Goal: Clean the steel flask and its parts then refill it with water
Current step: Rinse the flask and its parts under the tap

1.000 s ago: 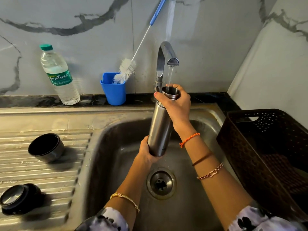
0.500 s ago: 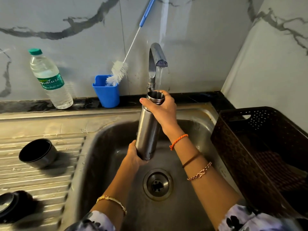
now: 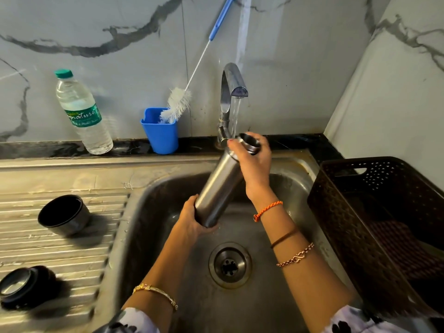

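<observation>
On the ribbed draining board (image 3: pixel 60 255) at my far left, two flask parts lie apart from each other. The nearer one, a black lid with a steel face (image 3: pixel 22 286), rests on its side at the left edge. The second, a dark cup (image 3: pixel 63 213), lies tipped with its mouth facing left. Behind them, on the black ledge (image 3: pixel 300 141), a clear water bottle (image 3: pixel 83 111) with a green cap stands tilted against the wall. Further right on the same ledge stands a blue holder (image 3: pixel 160 132); a bottle brush (image 3: pixel 179 103) with white bristles sits in it, its blue handle leaning up to the wall.

My left hand (image 3: pixel 192 219) is closed around the base of the steel flask (image 3: pixel 219 188), fingers wrapped under the bottom edge. The flask is held over the sink basin (image 3: pixel 153 212), tilted with its open mouth up and to the right. My right hand (image 3: pixel 253 164) grips the neck just below the rim. The tap (image 3: pixel 229 92) is running; its stream falls just left of the flask's mouth, and whether it touches the rim cannot be determined. The drain (image 3: pixel 230 265) lies below. A dark perforated basket (image 3: pixel 336 212) stands at the sink's right edge.
</observation>
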